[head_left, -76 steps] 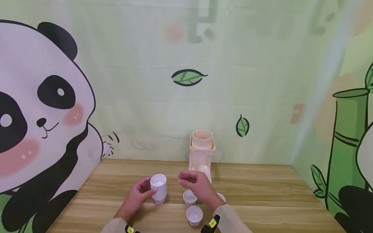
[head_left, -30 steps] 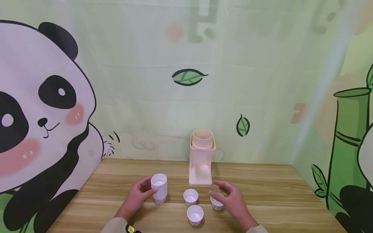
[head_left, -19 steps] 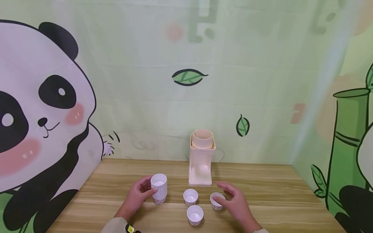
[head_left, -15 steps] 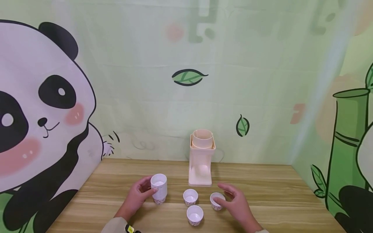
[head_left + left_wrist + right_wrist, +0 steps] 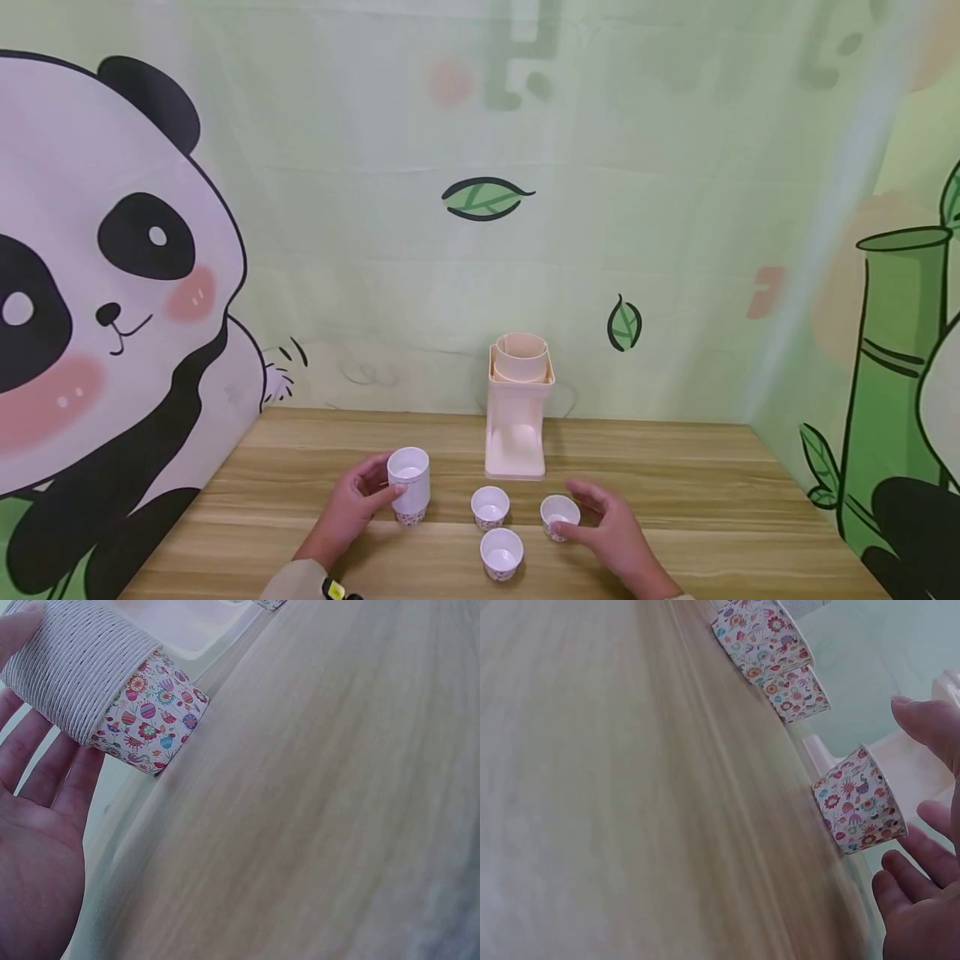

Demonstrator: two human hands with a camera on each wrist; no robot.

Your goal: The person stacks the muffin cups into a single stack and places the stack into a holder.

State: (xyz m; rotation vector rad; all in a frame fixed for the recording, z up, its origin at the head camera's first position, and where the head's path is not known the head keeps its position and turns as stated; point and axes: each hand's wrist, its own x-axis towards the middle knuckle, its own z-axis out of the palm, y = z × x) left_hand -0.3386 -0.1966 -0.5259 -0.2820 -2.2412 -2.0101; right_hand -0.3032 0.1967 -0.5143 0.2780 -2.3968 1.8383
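Observation:
My left hand (image 5: 358, 500) holds an upright stack of white paper cups (image 5: 409, 485), thumb on the near side. The left wrist view shows tightly nested rims and a flower-and-egg print on the lowest cup (image 5: 150, 712). Beside a single paper cup (image 5: 557, 508) on the right is my right hand (image 5: 611, 533), its thumb and fingers spread. In the right wrist view that printed cup (image 5: 859, 802) stands near the fingertips, with the thumb well apart from it. Two more single cups stand between the hands, a rear one (image 5: 491, 507) and a front one (image 5: 502, 553).
A pale pink cup-holder-like stand (image 5: 516, 417) with a round tube in its top stands behind the cups. The wooden table (image 5: 675, 467) meets a green cloth backdrop (image 5: 360, 250) printed with a panda, leaves and bamboo.
My right hand has moved from above the middle cups to the right-hand cup, then drawn slightly back to the right, uncovering its rim. The left hand and its stack have stayed still.

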